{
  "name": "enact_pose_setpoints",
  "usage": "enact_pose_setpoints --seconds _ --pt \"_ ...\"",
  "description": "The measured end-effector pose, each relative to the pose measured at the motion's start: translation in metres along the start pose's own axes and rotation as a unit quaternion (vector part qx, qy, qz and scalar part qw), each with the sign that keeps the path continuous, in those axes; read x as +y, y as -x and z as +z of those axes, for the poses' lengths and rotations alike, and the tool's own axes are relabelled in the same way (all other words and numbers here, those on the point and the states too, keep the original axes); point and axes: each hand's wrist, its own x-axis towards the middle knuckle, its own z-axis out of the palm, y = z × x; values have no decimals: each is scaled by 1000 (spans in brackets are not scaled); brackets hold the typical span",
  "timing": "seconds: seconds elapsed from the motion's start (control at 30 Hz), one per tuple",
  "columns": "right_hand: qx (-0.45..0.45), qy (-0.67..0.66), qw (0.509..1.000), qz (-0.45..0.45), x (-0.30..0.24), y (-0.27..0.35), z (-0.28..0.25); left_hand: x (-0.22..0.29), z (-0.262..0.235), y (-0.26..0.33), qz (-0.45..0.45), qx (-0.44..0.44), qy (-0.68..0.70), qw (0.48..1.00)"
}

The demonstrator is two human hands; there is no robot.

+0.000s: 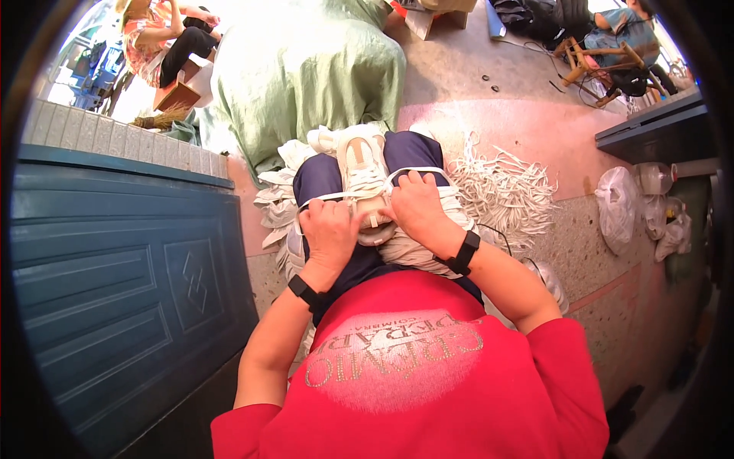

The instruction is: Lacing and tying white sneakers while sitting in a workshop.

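Note:
A cream sneaker (362, 164) rests lengthwise between my thighs, one end toward me. A white shoelace (422, 170) runs through its front and loops out on both sides over my dark trousers. My left hand (330, 229) is closed at the shoe's left side, pinching the lace there. On the opposite side my right hand (419, 205) is closed too, gripping the lace close to the shoe. Fingertips of both hands are partly hidden by the knuckles. More white laces (420, 249) lie across my right thigh, under my right forearm.
A large heap of loose white laces (508, 191) covers the floor to the right. Pale shoes (279, 203) are piled at the left. Ahead stands a mound under a green cloth (306, 69). A blue door (122, 283) flanks me; plastic bags (618, 206) sit right. Two people sit farther off.

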Motion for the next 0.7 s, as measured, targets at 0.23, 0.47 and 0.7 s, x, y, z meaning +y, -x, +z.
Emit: enact_pose_setpoints --seconds 0.23,0.47,0.7 --pt "6 -118 993 17 10 -5 25 -23 18 11 -124 -75 212 967" --pt "102 -303 946 58 19 2 33 13 10 -31 67 37 149 986" --pt "107 -170 979 -46 2 -10 47 -12 25 -34 149 -22 191 970"
